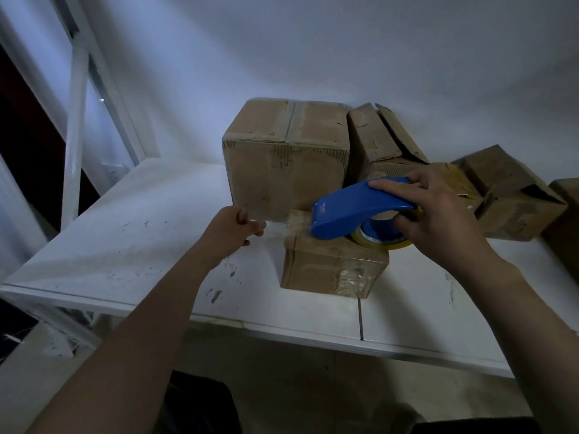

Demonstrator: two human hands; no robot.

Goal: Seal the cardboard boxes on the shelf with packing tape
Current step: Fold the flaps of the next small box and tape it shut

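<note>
A small cardboard box [326, 264] sits near the front of the white shelf [131, 233], with clear tape on its front right face. My right hand [438, 214] grips a blue tape dispenser [354, 208] holding a yellowish tape roll [380, 242], resting on the box's top. A strip of clear tape [282, 222] stretches left from the dispenser's mouth to my left hand [235, 230], which pinches its free end just left of the box.
A large taped box [282, 158] stands behind the small one. To its right are a box with loose open flaps [382, 139], a crumpled box [513, 198] and a box edge [564, 220]. White shelf uprights [75, 126] rise at the left.
</note>
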